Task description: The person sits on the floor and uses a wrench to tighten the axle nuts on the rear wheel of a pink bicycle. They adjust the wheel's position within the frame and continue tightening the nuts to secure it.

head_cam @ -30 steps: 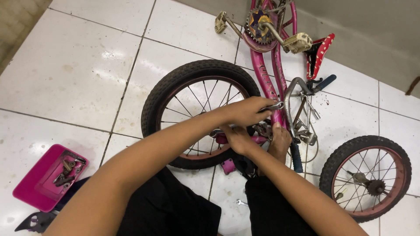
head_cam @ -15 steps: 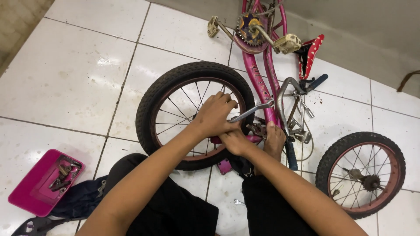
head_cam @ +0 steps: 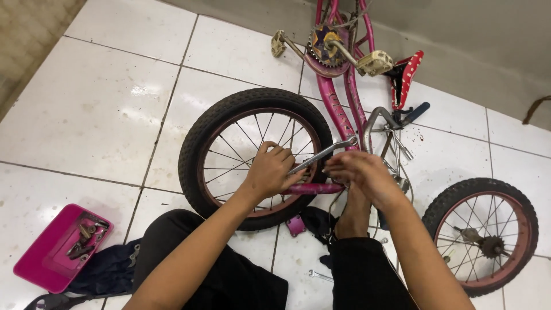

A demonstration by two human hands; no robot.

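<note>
Here the silver wrench [head_cam: 321,154] lies slanted across the black front wheel [head_cam: 252,158] at its hub, clamped in the left hand [head_cam: 270,171]. The right hand [head_cam: 361,172] curls, fingers together, over the pink fork [head_cam: 314,188]; a pink tray [head_cam: 60,247] sits well apart.

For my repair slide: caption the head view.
Left hand turns a wrench at the bike wheel; right hand steadies it.

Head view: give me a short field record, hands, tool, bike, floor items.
left hand: grips the wrench, resting against the wheel's spokes
right hand: on the pink fork by the wheel hub
wrench: silver, angled up to the right
wheel: black tyre, mounted in the fork
bike frame: pink, lying on the white tiled floor
loose wheel: lying flat, lower right
pink tray: lower left, holds small metal parts
</note>
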